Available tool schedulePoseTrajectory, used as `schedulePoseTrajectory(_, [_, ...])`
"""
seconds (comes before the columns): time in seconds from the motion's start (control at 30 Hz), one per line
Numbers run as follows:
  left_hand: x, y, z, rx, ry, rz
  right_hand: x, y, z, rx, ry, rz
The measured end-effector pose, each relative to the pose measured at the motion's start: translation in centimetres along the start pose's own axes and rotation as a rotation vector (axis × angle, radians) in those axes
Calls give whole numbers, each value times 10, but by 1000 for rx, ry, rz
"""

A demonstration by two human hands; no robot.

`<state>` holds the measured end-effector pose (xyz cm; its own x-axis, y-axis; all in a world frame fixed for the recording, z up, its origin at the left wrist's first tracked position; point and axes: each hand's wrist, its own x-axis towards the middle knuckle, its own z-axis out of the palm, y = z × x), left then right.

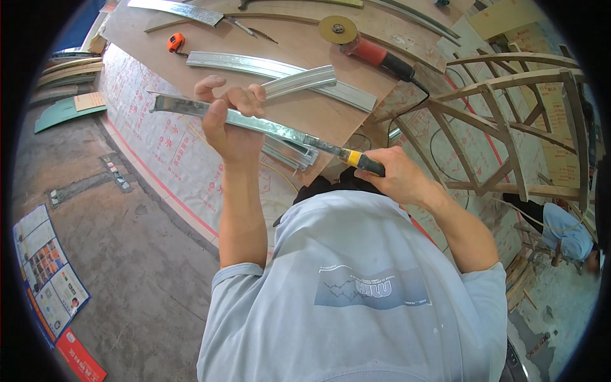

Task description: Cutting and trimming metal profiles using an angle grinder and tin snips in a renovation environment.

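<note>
My left hand (230, 124) is closed round a shiny galvanised metal channel (283, 132), thumb on the near side. The channel slants across in front of me, one end past the fingers on the left. My right hand (400, 177) grips the black-and-yellow handle (366, 162) of a hand tool, whose dark head meets the channel's right end. What kind of tool it is, I cannot tell. Beyond my left hand, a short metal channel (304, 81) lies across a longer metal channel (248, 63) on the board (280, 41). More channel pieces (289, 151) lie near the board's corner.
A red-and-black angle grinder (375, 54) with a tan disc lies on the board, its cord trailing right. An orange tape measure (175, 42) is farther left. Wooden framing (503, 127) stands on the right, with another person (563, 232) bent down behind it.
</note>
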<state>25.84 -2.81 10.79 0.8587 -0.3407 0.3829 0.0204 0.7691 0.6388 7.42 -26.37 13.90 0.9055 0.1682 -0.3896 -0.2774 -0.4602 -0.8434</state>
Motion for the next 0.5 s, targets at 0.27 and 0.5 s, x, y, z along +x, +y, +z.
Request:
schedulePoseTrajectory(0.27, [-37,-22,41,1085,-80,-104,40,28,-16,-371,-281,188])
schedulePoseTrajectory(0.5, [-96,-24,-93,634,861,-495,81,85,-26,-460,-48,81])
